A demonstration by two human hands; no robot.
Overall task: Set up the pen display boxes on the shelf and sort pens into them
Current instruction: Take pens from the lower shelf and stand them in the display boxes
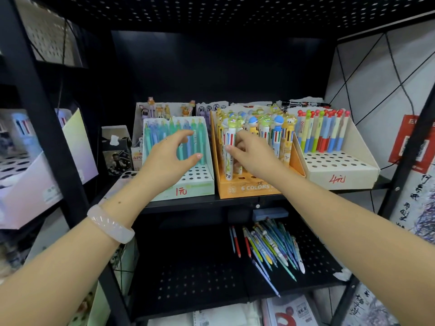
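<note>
Shelf front edge: R hand (247, 149) fingers pinch upright pen (229, 147) in orange box (247, 188); L hand (174, 154) spread wide, empty, w/ green box (188, 191) just behind.

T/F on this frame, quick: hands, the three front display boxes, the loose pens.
1. The right hand pinches a multicolour pen in the orange box. True.
2. The left hand holds a green pen. False: it hovers open in front of the pale green box, with nothing in its fingers.
3. The cream box on the right has every hole filled. False: its pens stand in the back rows and the front holes are bare.
4. Loose pens lie on the lower shelf. True.
5. A bracelet is on the right wrist. False: it is on the left wrist.
</note>
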